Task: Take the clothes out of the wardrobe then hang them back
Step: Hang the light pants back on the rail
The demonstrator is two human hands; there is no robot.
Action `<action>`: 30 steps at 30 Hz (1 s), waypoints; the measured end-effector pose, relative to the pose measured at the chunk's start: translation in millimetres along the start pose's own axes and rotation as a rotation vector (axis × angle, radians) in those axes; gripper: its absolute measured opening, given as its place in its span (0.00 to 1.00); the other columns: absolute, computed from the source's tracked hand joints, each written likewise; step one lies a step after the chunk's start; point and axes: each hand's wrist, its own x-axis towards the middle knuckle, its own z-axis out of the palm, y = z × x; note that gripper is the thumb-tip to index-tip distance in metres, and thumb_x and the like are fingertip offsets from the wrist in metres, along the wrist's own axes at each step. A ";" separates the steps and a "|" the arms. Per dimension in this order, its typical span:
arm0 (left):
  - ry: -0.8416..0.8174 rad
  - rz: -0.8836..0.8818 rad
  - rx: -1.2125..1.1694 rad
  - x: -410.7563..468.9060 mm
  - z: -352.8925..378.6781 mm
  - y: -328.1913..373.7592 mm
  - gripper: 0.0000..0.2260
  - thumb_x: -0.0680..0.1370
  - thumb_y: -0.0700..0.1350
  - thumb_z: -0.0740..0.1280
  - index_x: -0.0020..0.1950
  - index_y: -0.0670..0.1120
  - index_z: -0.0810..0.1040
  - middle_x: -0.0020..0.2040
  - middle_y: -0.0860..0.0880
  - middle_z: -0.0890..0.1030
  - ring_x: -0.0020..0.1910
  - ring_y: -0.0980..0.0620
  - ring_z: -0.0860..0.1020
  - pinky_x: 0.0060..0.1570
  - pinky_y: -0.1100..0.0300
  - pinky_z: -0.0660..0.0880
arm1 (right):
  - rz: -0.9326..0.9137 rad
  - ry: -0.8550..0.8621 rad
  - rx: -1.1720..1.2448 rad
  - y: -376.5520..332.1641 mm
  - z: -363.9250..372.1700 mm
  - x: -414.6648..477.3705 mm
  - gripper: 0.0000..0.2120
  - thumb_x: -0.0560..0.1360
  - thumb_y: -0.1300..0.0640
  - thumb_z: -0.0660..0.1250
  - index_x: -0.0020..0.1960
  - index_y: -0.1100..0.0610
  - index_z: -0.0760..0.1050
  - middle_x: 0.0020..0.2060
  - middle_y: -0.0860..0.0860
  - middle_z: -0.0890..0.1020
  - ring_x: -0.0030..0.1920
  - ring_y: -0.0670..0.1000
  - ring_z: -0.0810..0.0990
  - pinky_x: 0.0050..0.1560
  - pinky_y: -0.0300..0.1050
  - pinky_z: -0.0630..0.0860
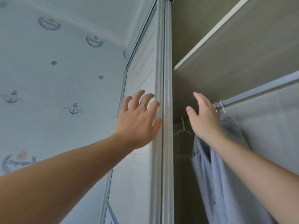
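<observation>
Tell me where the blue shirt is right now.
In the head view, the blue shirt hangs at lower right inside the wardrobe, below the rail and behind the right hand, with an empty hanger to its left.

Blue shirt (218,183) runs off btm edge, its top hidden behind R hand (203,122); rail (258,92) cut by rt edge.

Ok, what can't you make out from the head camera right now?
Head view:
- Blue shirt: collar hidden behind the right hand; hem cut off by the bottom edge.
- Wire hanger: dim in shadow; what its hook hangs on is unclear.
- Rail: runs off the right edge, so further clothes are unseen.
</observation>
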 end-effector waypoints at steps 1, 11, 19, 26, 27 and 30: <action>0.003 -0.006 0.007 -10.7 -8.3 -19.9 0.25 0.80 0.62 0.49 0.71 0.51 0.68 0.77 0.47 0.65 0.78 0.41 0.56 0.73 0.40 0.55 | -0.045 -0.014 -0.022 -19.8 4.5 -7.1 0.27 0.81 0.49 0.57 0.79 0.49 0.56 0.78 0.48 0.58 0.78 0.51 0.54 0.76 0.58 0.54; -0.134 -0.143 0.161 -177.4 -135.4 -228.6 0.29 0.82 0.63 0.49 0.81 0.53 0.56 0.82 0.51 0.53 0.81 0.44 0.46 0.77 0.40 0.48 | -0.228 -0.388 0.184 -272.1 94.9 -123.3 0.30 0.80 0.36 0.45 0.78 0.39 0.37 0.78 0.40 0.37 0.77 0.47 0.32 0.76 0.60 0.36; -0.437 -0.466 0.335 -414.0 -307.1 -355.9 0.33 0.80 0.69 0.43 0.82 0.58 0.43 0.83 0.54 0.43 0.80 0.49 0.36 0.78 0.41 0.43 | -0.331 -0.703 0.600 -491.3 146.5 -313.7 0.33 0.75 0.30 0.39 0.75 0.34 0.30 0.75 0.35 0.31 0.74 0.42 0.26 0.74 0.56 0.30; -0.699 -0.888 0.582 -614.1 -460.0 -375.1 0.34 0.77 0.72 0.38 0.81 0.59 0.39 0.82 0.54 0.40 0.80 0.49 0.34 0.78 0.40 0.42 | -0.391 -1.026 0.926 -652.5 168.6 -505.2 0.34 0.73 0.27 0.37 0.75 0.34 0.31 0.76 0.37 0.33 0.76 0.45 0.30 0.73 0.57 0.31; -0.728 -0.955 0.617 -640.7 -481.8 -371.2 0.35 0.76 0.72 0.35 0.80 0.60 0.38 0.82 0.55 0.39 0.79 0.50 0.33 0.78 0.41 0.40 | -0.408 -1.089 0.961 -673.6 166.6 -535.8 0.34 0.74 0.28 0.37 0.75 0.34 0.31 0.77 0.37 0.34 0.77 0.45 0.31 0.73 0.56 0.31; -0.795 -1.164 0.717 -716.6 -545.3 -350.4 0.35 0.75 0.73 0.34 0.80 0.60 0.37 0.81 0.56 0.36 0.78 0.51 0.30 0.77 0.44 0.36 | -0.480 -1.294 1.061 -731.6 151.8 -625.7 0.33 0.76 0.31 0.41 0.78 0.37 0.36 0.78 0.38 0.37 0.78 0.46 0.34 0.74 0.58 0.33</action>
